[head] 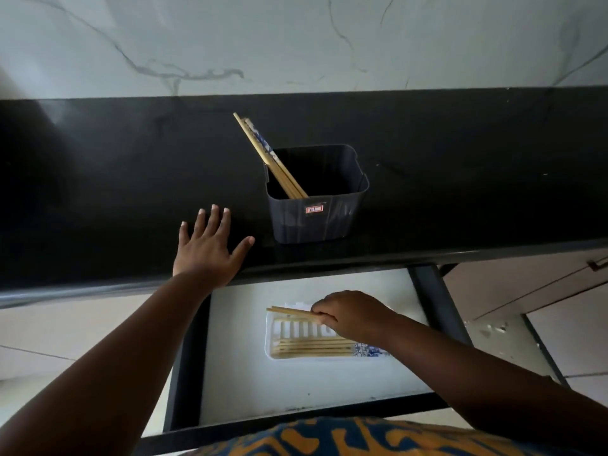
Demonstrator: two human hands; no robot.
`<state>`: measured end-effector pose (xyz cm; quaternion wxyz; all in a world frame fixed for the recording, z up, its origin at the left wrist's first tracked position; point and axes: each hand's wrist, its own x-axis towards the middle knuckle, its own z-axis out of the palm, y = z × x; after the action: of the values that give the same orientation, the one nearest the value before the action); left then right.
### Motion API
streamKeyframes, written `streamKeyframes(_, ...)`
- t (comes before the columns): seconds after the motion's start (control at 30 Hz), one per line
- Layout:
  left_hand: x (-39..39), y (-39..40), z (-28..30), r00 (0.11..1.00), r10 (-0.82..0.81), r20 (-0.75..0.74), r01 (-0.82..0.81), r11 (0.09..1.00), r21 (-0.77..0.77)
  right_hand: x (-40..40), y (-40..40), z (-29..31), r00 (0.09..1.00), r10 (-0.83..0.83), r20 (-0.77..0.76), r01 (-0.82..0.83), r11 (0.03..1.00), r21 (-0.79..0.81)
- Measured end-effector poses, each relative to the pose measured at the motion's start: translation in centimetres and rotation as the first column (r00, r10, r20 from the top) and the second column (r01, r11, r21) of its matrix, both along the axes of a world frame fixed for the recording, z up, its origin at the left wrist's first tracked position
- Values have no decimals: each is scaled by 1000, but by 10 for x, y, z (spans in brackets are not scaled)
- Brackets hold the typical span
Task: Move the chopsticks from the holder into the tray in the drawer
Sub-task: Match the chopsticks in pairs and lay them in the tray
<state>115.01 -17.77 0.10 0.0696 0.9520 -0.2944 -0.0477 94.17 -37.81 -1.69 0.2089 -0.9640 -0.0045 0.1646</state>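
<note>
Right hand (345,315) fingers pinch chopsticks (291,312), seemingly two.

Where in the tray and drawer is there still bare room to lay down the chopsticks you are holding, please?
The far half of the tray, between its far rim and the chopsticks already laid along its near side, is bare. The right hand holds its chopsticks just above that patch. The drawer floor left of and in front of the tray is free too.
</note>
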Motion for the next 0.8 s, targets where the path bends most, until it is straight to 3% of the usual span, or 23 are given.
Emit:
streamKeyframes(0.13, 3, 0, -1, 999, 16, 35, -17, 1000, 8, 11, 4, -29, 997, 40, -64, -45, 996, -76)
streamKeyframes(0.3, 1, 0, 1, 999, 11, 30, -11, 1000, -1, 15, 5, -54, 986, 68, -149, -77, 996, -54)
streamKeyframes(0.8, 3, -1, -4, 999, 13, 46, -12, 1000, -9, 20, -6, -68, 971, -57, -234, 59, 998, 1)
